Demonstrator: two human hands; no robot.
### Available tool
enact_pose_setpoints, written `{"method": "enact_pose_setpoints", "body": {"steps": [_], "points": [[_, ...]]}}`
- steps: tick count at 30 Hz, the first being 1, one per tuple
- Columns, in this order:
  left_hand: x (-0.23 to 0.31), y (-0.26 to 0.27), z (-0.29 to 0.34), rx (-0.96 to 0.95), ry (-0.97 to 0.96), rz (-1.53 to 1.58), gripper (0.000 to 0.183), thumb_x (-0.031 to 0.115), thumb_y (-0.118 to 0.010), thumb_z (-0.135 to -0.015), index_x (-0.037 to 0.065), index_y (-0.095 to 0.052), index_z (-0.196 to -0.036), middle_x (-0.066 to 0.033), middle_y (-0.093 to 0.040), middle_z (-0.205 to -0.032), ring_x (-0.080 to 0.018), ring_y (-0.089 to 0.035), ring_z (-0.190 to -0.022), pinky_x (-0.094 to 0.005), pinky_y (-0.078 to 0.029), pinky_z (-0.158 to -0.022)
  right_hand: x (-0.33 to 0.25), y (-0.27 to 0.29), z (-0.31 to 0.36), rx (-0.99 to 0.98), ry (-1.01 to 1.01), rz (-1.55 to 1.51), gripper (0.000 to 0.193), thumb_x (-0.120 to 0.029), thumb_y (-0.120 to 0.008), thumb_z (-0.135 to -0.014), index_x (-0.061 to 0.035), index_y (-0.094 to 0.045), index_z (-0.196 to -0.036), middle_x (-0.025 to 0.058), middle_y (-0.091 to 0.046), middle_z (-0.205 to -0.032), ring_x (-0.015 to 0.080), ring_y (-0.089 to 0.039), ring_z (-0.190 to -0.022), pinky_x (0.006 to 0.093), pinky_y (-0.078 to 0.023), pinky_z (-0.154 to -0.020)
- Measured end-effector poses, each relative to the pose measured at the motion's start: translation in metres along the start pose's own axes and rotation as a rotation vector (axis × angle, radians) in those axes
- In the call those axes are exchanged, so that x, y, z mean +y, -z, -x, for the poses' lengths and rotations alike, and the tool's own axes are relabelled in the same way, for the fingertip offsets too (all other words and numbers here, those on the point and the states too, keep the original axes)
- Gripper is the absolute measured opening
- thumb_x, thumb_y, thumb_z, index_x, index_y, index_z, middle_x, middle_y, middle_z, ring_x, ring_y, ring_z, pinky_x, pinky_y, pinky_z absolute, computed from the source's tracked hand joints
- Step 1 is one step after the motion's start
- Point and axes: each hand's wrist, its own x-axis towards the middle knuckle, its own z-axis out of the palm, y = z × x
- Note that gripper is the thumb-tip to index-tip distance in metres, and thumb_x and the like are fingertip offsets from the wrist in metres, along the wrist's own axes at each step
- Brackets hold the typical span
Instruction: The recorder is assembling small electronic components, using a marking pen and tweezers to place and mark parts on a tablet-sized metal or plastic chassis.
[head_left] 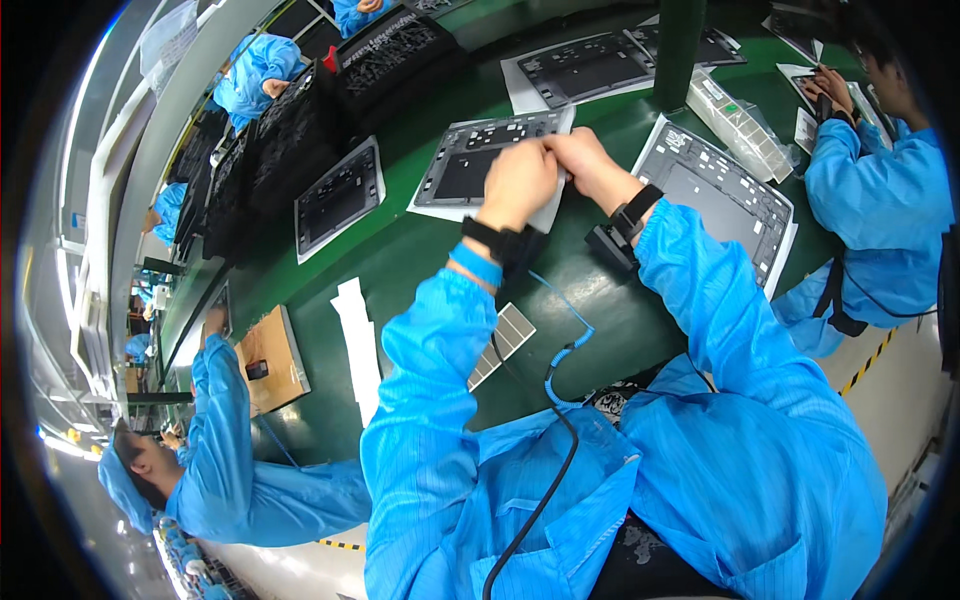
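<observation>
My left hand (522, 182) and my right hand (590, 162) meet above the far right part of a flat dark panel (462, 178). Both hands have their fingers closed, fingertips together; whatever is between them is too small or hidden to make out. The panel has a black rectangle in its middle and small white patches along its border, and it rests on a white sheet. A blue band (475, 265) circles my left wrist, and each wrist also carries a black strap. Under my forearms lies a sheet of tan rectangular pieces (514, 330).
Similar panels lie to the left (340, 200), to the right (720, 190) and farther back (585, 70). A clear bag of pale strips (740, 130) sits by a green post (680, 50). Black trays (400, 50) stand behind. Co-workers in blue flank the green bench (420, 265). A blue coiled cord (553, 372) hangs near me.
</observation>
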Motion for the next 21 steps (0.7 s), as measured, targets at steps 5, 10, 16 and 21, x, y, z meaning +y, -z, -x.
{"method": "enact_pose_setpoints", "body": {"steps": [5, 10, 16, 21], "points": [[-0.042, -0.006, 0.08, 0.353, 0.268, 0.424, 0.037, 0.027, -0.065, -0.092, -0.002, -0.062, -0.114, -0.0138, -0.064, -0.107, -0.0235, -0.062, -0.097, -0.0334, -0.049, -0.088, 0.012, -0.001, 0.009, 0.097, 0.076, -0.182, 0.021, -0.007, -0.067, -0.082, 0.012, -0.065, -0.091, 0.0152, -0.067, -0.079, 0.0221, -0.062, -0.06, 0.0373, -0.045, -0.047], [-0.043, 0.038, 0.156, 0.254, 0.706, 1.819, 0.101, 0.065, -0.058, -0.088, -0.005, -0.02, -0.148, -0.0249, -0.031, -0.151, -0.039, -0.035, -0.139, -0.0542, -0.035, -0.11, -0.036, 0.025, 0.068, -0.174, 0.091, -0.303, 0.028, -0.011, -0.069, -0.088, 0.0066, -0.064, -0.109, 0.0124, -0.07, -0.097, 0.0208, -0.07, -0.082, 0.0345, -0.057, -0.075], [-0.032, 0.064, 0.204, 0.61, 0.405, 1.629, 0.06, 0.051, -0.048, -0.1, -0.001, -0.051, -0.13, -0.0125, -0.062, -0.122, -0.0245, -0.06, -0.111, -0.0423, -0.047, -0.096, -0.024, 0.071, 0.135, -0.324, -0.001, -0.174, 0.021, -0.015, -0.066, -0.092, 0.0005, -0.065, -0.105, 0.0038, -0.067, -0.087, 0.0047, -0.056, -0.056, 0.0203, -0.03, -0.037], [-0.025, 0.036, 0.257, 0.707, 0.603, 1.12, 0.024, 0.017, -0.062, -0.098, -0.006, -0.064, -0.106, -0.0036, -0.065, -0.089, -0.0081, -0.055, -0.077, -0.0233, -0.045, -0.07, -0.005, 0.077, 0.152, -0.41, -0.082, 0.062, 0.028, -0.021, -0.069, -0.09, -0.0017, -0.063, -0.11, 0.0013, -0.065, -0.085, 0.0021, -0.048, -0.051, 0.0195, -0.025, -0.035]]}}
